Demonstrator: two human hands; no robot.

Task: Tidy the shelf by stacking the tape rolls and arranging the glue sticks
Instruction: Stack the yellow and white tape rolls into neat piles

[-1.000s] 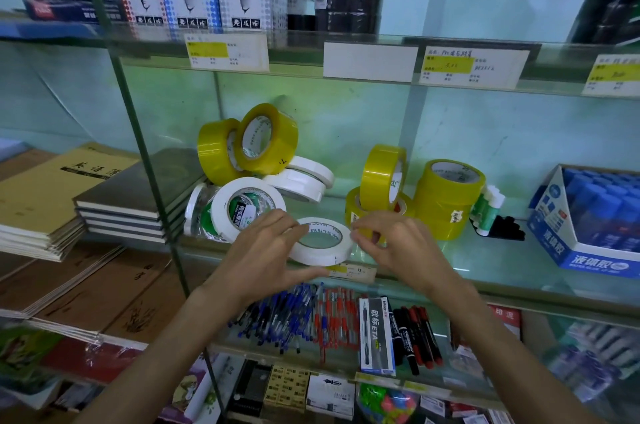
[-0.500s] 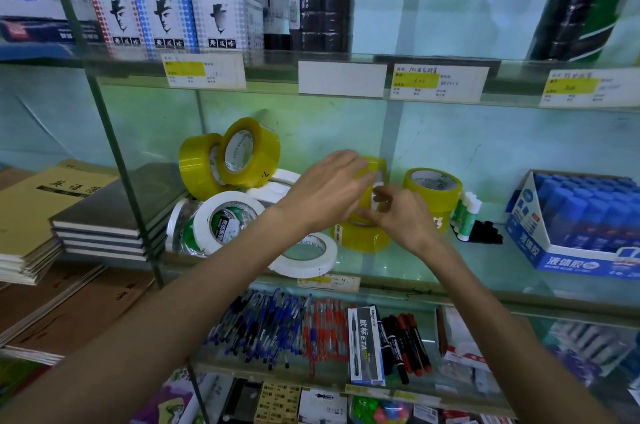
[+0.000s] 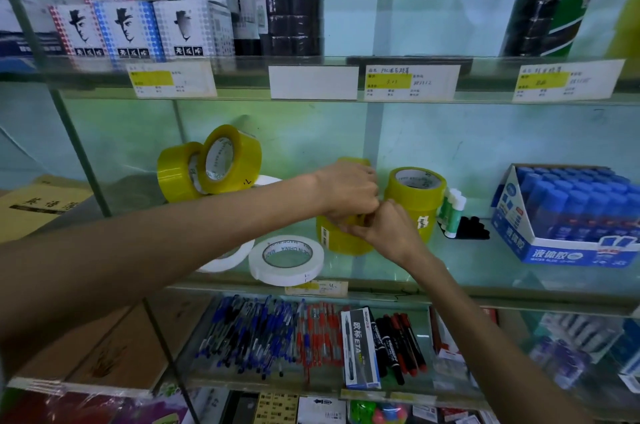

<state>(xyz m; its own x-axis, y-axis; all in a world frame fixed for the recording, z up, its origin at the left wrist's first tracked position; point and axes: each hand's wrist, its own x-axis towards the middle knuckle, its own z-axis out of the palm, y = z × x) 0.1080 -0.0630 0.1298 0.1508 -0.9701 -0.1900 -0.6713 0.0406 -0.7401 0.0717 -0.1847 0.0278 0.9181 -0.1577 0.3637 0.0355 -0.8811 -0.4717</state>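
Note:
My left hand [image 3: 349, 191] grips an upright yellow tape roll [image 3: 354, 161], of which only the top edge shows above my knuckles. My right hand [image 3: 388, 233] meets it from below and pinches the same roll's lower edge. Under both hands another yellow roll [image 3: 337, 240] lies flat on the glass shelf [image 3: 485, 267]. A stack of yellow rolls [image 3: 414, 195] stands just to the right. Two more yellow rolls [image 3: 228, 163] lean at the back left. A white tape roll [image 3: 286, 259] lies flat at the shelf's front. Green-and-white glue sticks [image 3: 452, 205] lie behind the stack.
A blue box of glue bottles [image 3: 571, 215] fills the shelf's right end. Small black items [image 3: 471, 227] lie by the glue sticks. The upper glass shelf [image 3: 311, 96] hangs close overhead. Pens and markers [image 3: 277, 337] lie on the shelf below. Notebooks [image 3: 38, 205] sit at the left.
Both hands left the flat white roll at the front and moved back to the upright yellow roll, now closing on it together. The view has come nearer.

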